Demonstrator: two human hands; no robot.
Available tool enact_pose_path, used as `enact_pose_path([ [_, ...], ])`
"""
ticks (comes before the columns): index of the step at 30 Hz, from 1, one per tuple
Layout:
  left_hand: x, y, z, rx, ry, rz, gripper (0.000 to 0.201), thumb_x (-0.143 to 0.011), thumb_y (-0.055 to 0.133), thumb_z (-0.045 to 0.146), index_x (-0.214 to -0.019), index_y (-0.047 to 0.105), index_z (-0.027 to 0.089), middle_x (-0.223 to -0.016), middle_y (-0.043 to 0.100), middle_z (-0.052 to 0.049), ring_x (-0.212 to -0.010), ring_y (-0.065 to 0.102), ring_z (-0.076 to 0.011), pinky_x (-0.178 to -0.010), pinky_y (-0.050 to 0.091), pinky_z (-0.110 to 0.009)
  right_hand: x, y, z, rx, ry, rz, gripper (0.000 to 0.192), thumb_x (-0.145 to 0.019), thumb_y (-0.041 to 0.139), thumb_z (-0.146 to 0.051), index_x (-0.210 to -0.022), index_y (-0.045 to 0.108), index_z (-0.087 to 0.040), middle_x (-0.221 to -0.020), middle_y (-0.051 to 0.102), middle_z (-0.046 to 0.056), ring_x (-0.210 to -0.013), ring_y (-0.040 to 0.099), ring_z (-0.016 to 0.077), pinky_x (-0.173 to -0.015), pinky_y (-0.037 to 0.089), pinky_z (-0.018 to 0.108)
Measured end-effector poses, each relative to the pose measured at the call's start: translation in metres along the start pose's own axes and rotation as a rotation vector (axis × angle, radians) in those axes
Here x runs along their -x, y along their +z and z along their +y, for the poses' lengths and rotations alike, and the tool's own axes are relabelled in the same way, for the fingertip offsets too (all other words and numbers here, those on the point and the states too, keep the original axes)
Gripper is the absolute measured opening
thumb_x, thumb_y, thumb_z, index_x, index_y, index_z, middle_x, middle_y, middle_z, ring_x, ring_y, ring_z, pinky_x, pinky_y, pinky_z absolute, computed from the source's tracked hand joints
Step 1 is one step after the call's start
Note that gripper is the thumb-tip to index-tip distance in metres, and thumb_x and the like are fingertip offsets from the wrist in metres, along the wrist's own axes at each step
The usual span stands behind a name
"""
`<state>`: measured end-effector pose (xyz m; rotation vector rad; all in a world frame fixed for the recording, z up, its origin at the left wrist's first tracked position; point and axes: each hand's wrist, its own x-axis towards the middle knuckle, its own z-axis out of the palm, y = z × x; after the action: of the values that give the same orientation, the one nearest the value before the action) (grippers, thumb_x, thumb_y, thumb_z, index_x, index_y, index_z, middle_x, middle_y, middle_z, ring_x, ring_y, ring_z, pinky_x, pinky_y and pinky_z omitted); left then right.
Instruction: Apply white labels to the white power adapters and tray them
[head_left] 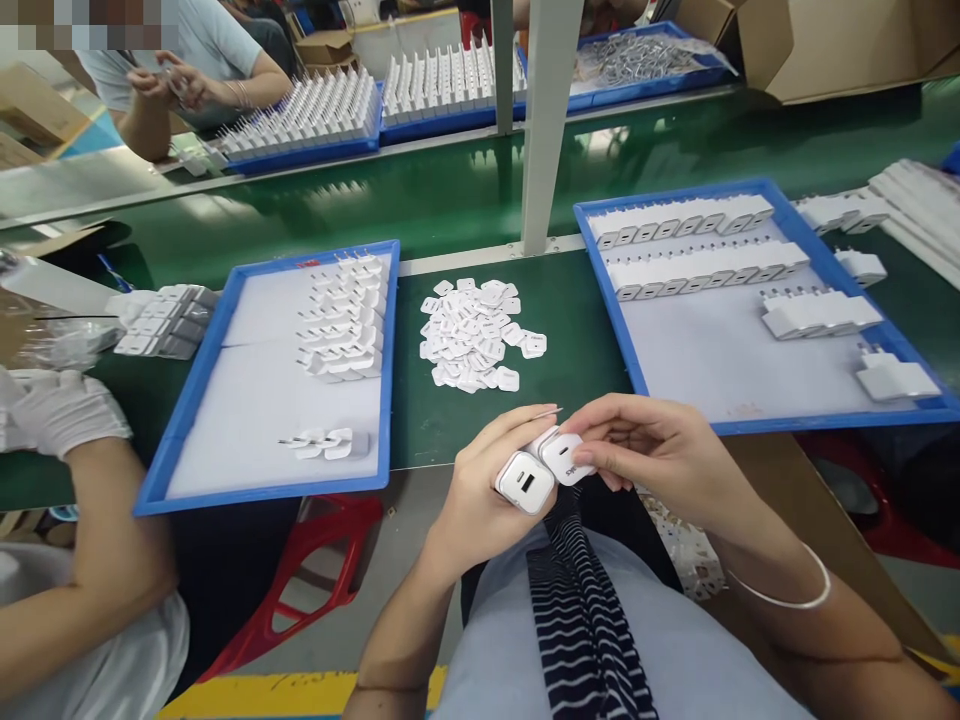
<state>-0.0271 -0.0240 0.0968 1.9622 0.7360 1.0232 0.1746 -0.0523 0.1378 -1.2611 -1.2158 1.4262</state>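
Broadly, a green counter [585,330] carries the right tray [675,355], the left tray [251,410] and, between them, a pile of covers [469,335], while near its edge the right grip [660,450] pinches, thumb on its face, one of two chargers [523,486] that the left grip [476,490] is clasped around

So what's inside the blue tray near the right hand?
The blue tray holds white plugs: two long rows, a shorter one, and some by the near right corner. A white sheet lies under them. It covers the tray's bottom, so that can't be seen.
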Motion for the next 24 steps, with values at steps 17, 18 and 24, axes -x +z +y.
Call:
enact_pose_path([
  [17, 0.003, 0.001, 0.000, -0.039, -0.001, -0.012, 0.054, -0.079, 0.070, 0.008, -0.131, 0.062, 0.020, -0.135, 0.065, -0.011, -0.122, 0.065, -0.0236, -0.106, 0.056, -0.037, 0.004, 0.006, 0.002, 0.009, -0.011, 0.056, 0.012, -0.085, 0.078, -0.032, -0.090, 0.074, -0.022, -0.075, 0.072, 0.002, -0.052, 0.059, 0.0097, -0.047, 0.054, 0.022],
  [18, 0.003, 0.002, 0.000, -0.045, -0.003, -0.012, 0.054, -0.079, 0.070, 0.009, -0.131, 0.062, 0.020, -0.135, 0.065, -0.011, -0.122, 0.065, -0.0239, -0.106, 0.056, -0.037, 0.005, 0.006, 0.002, 0.015, -0.006, 0.059, 0.012, -0.085, 0.078, -0.032, -0.091, 0.074, -0.022, -0.075, 0.072, 0.002, -0.052, 0.059, 0.0097, -0.047, 0.053, 0.021],
  [24, 0.002, 0.004, 0.004, -0.045, -0.009, -0.014, 0.052, -0.080, 0.070, 0.008, -0.130, 0.063, 0.019, -0.134, 0.066, -0.012, -0.121, 0.066, -0.0230, -0.104, 0.057, -0.036, 0.011, 0.006, -0.006, 0.083, 0.050, 0.097, 0.018, -0.080, 0.083, -0.026, -0.090, 0.068, -0.021, -0.070, 0.070, -0.002, -0.052, 0.060, 0.0088, -0.049, 0.051, 0.019],
])
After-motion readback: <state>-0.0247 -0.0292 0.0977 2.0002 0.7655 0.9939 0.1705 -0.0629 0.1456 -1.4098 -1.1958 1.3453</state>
